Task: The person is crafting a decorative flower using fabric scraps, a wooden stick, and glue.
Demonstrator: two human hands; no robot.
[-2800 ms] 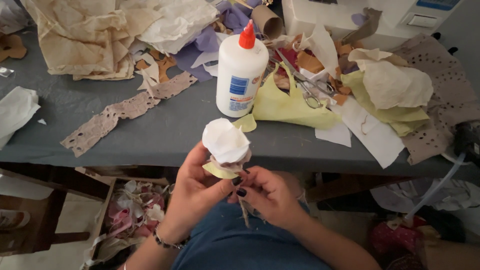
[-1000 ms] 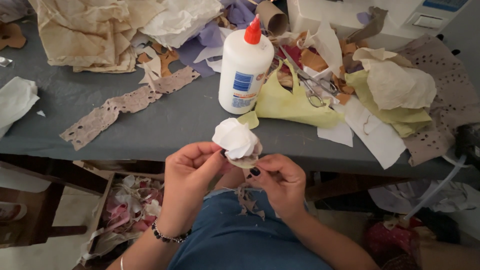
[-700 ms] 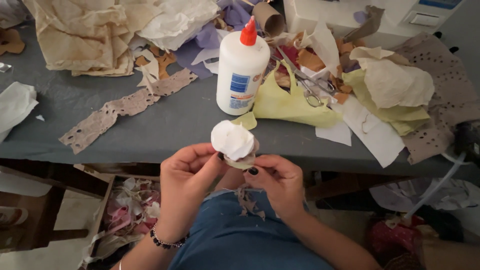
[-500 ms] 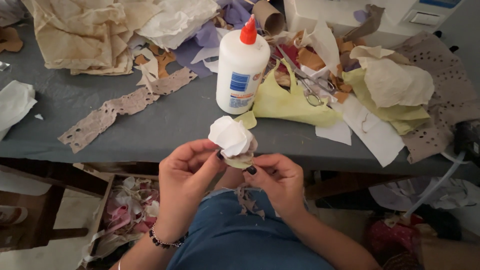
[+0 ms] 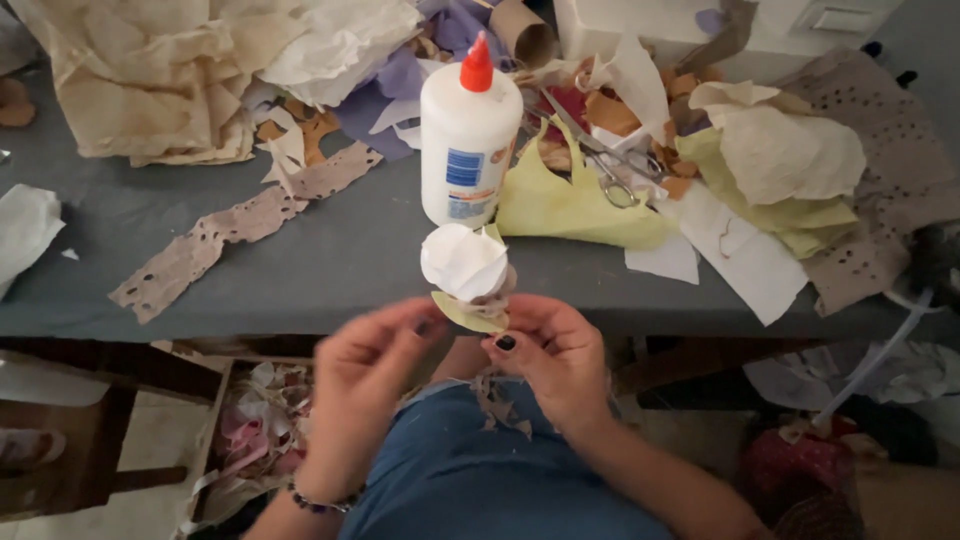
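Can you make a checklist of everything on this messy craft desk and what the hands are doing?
Surface: grey table, mostly covered.
Job's things: white paper flower with a yellow-green leaf beneath, held over the lap.
Clutter: glue bottle upright, scissors, punched paper strip, cardboard tube, crumpled papers.
Hands: right hand pinches the flower's base; left hand touches the leaf, blurred.
Cables: nothing seen.
Surroundings: box of paper scraps on the floor.
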